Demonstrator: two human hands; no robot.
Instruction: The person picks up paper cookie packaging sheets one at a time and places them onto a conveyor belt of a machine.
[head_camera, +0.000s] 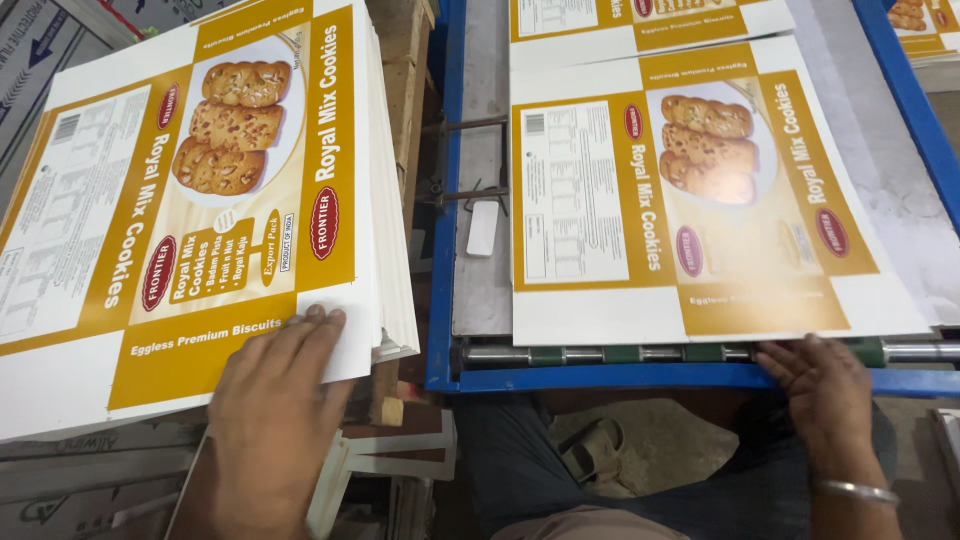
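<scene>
My left hand (270, 420) flat, fingers spread, pressing near corner of sheet stack (200, 200); nothing gripped. My right hand (825, 385) open, fingertips touching near edge of one sheet (690, 200) lying on blue-framed feed table (600, 378), just beyond roller bar (620, 353). Thick stack left beside fingers. Sheets flat, glossy printed card, mustard and white.

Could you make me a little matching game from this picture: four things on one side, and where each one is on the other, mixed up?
1. left hand
2. right hand
3. white block
4. sandal

a. on the floor below the machine
b. flat on the stack of printed sheets
c. on the grey metal strip between stack and sheet
d. at the near edge of the sheet on the blue-framed machine

Pairs: 1-b, 2-d, 3-c, 4-a
</scene>
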